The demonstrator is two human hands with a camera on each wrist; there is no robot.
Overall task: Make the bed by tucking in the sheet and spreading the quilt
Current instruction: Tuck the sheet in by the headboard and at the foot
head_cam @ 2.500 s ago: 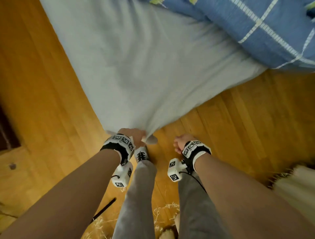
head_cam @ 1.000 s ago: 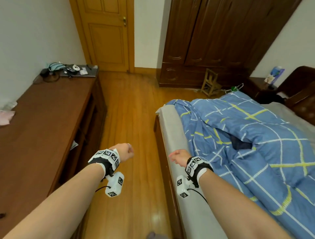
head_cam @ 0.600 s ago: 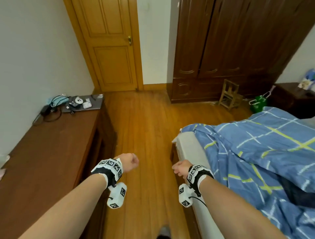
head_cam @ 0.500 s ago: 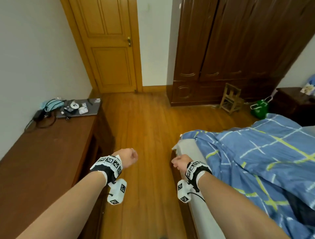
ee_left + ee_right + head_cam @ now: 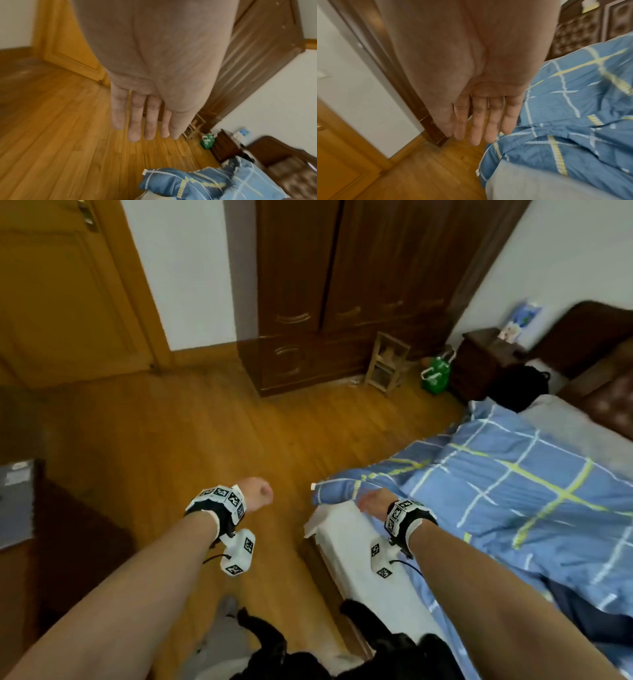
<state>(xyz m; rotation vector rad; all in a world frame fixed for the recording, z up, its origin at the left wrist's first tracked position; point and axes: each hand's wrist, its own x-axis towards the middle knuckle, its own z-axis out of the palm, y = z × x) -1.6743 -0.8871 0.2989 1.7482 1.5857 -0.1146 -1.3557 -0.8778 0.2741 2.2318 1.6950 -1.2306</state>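
Wood floor point(image 5: 191, 440); dark wardrobe point(image 5: 342, 285); quilt point(image 5: 513, 491) rumpled on sheet point(image 5: 346, 542); left hand point(image 5: 255, 494), right hand point(image 5: 373, 503) flat, empty.

We can read no words, brands or numbers anywhere here: the wrist bands point(image 5: 222, 501) carry only black-and-white square marker patterns, and the print on the green bag point(image 5: 435, 374) and the blue-and-white packet point(image 5: 522, 320) is too blurred to make out.
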